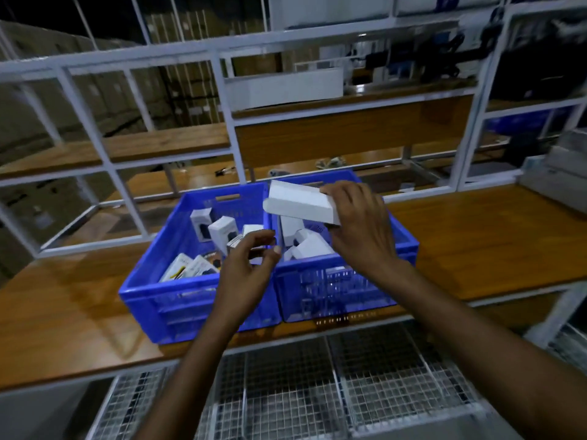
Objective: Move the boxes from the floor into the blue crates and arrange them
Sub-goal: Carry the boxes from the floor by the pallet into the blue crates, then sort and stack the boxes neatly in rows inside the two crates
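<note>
Fingers (341, 193) of the right hand (362, 227) are clamped on the near end of a long white rectangular cardboard box (298, 203), with the thumb under it and the other fingers curled over its top edge. The box is held tilted above the shared rims of two blue plastic crates and touches neither of them.

Fingers (270, 241) of the left hand (247, 268) are curled loosely, with the thumb and forefinger slightly apart. Nothing is seen gripped between them, although a small box lies directly behind them and contact cannot be confirmed. This hand is positioned over the right edge of the left blue plastic crate (178, 290).

Several small white boxes with dark product prints (222, 230) are contained in the left crate, some upright and some tilted against each other. Flat pale packets (190, 268) are stacked slanted at its near left corner.

A loose pile of plain white boxes (305, 242) is held in the right blue plastic crate (343, 290), which stands touching the left one.

Both crates are placed on a brown wooden shelf board (476, 242) carried by a white metal rack frame (95, 128). Wire mesh baskets (365, 385) are located beneath the shelf, nearest the camera.
</note>
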`<action>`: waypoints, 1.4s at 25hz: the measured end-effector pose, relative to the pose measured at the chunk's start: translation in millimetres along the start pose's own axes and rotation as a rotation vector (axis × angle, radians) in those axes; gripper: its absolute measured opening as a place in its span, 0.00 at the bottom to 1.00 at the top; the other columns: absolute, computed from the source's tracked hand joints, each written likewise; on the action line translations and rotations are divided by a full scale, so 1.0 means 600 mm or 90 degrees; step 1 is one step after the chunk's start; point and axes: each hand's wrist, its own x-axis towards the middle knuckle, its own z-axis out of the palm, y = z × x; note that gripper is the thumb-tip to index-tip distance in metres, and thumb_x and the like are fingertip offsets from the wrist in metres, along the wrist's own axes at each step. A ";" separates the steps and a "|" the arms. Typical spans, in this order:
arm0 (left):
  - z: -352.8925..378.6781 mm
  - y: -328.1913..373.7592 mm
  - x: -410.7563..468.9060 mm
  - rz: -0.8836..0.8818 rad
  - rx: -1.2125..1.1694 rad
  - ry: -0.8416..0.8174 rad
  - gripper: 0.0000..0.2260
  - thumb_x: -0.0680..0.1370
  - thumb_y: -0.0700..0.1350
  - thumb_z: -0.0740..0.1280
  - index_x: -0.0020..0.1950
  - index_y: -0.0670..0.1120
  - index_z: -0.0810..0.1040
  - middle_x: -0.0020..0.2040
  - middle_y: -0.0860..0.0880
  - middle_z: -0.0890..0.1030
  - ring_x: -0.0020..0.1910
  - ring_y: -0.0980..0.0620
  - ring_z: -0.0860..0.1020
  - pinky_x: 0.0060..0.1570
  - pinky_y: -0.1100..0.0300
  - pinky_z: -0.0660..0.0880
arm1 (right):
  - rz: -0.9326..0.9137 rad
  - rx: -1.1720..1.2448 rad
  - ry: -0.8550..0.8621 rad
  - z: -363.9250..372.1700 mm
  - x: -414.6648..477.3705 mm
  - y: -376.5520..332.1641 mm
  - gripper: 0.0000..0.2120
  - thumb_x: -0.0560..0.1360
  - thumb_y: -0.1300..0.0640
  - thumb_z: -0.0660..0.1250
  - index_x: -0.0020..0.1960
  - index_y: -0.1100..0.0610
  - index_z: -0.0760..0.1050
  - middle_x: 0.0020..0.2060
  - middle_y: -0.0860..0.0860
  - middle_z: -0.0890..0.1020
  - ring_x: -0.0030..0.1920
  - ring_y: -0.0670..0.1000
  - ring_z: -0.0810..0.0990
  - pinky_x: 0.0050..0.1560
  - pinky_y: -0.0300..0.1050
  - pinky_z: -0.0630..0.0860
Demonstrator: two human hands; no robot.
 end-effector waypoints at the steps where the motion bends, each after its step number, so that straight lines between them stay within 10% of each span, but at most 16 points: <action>1: 0.013 -0.001 0.012 0.015 0.021 -0.013 0.12 0.80 0.50 0.70 0.64 0.55 0.79 0.59 0.58 0.82 0.58 0.61 0.80 0.52 0.61 0.77 | -0.002 -0.011 0.000 0.003 0.004 0.015 0.29 0.67 0.59 0.76 0.67 0.53 0.72 0.60 0.52 0.78 0.60 0.56 0.75 0.53 0.52 0.73; 19: 0.133 -0.088 0.188 0.002 0.295 -0.030 0.23 0.79 0.54 0.70 0.73 0.50 0.73 0.70 0.50 0.76 0.71 0.48 0.71 0.67 0.51 0.69 | 0.020 -0.045 -0.495 0.203 0.105 0.222 0.22 0.77 0.40 0.66 0.66 0.51 0.73 0.62 0.53 0.80 0.61 0.58 0.78 0.58 0.56 0.75; 29: 0.118 -0.088 0.188 -0.032 0.294 0.002 0.23 0.79 0.56 0.70 0.73 0.55 0.73 0.68 0.55 0.77 0.67 0.54 0.75 0.64 0.52 0.74 | -0.032 0.246 -0.449 0.195 0.183 0.195 0.23 0.76 0.42 0.71 0.68 0.46 0.74 0.66 0.44 0.78 0.62 0.48 0.78 0.60 0.54 0.78; 35: 0.007 -0.133 0.204 -0.080 0.253 0.065 0.16 0.79 0.56 0.70 0.66 0.63 0.74 0.56 0.63 0.81 0.49 0.63 0.81 0.46 0.57 0.79 | -0.100 0.297 -0.508 0.237 0.219 0.091 0.21 0.76 0.43 0.71 0.67 0.45 0.76 0.63 0.42 0.80 0.59 0.46 0.80 0.58 0.52 0.79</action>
